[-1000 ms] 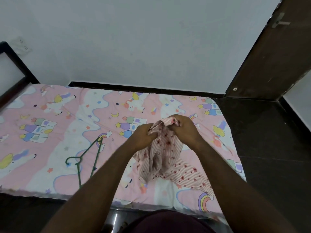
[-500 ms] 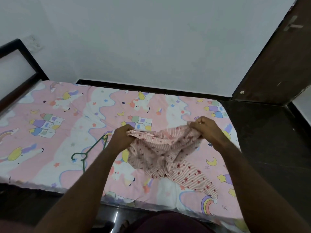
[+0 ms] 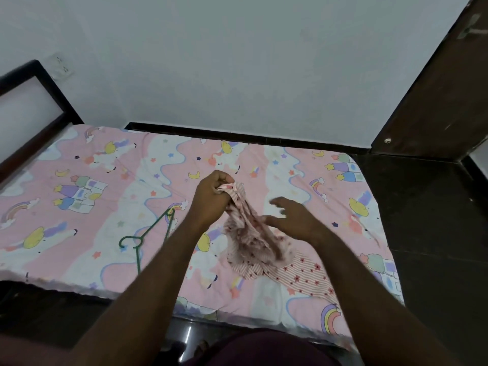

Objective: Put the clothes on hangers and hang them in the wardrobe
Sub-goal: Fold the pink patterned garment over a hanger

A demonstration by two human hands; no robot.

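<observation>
Far left, a dark bed frame edges the bed with its pink cartoon sheet. On that sheet lies a green hanger, partly hidden behind the left forearm. The left hand bunches the top of a pink striped garment, fingers clamped round the cloth, lifting it while its lower part trails on the sheet. The right hand hovers beside the fabric, fingers spread apart, gripping nothing. Far right, a dark wooden door.

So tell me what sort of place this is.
Most likely a bedroom: a bed with a cartoon-print sheet, a green hanger lying on it, and a wooden door at the right.
</observation>
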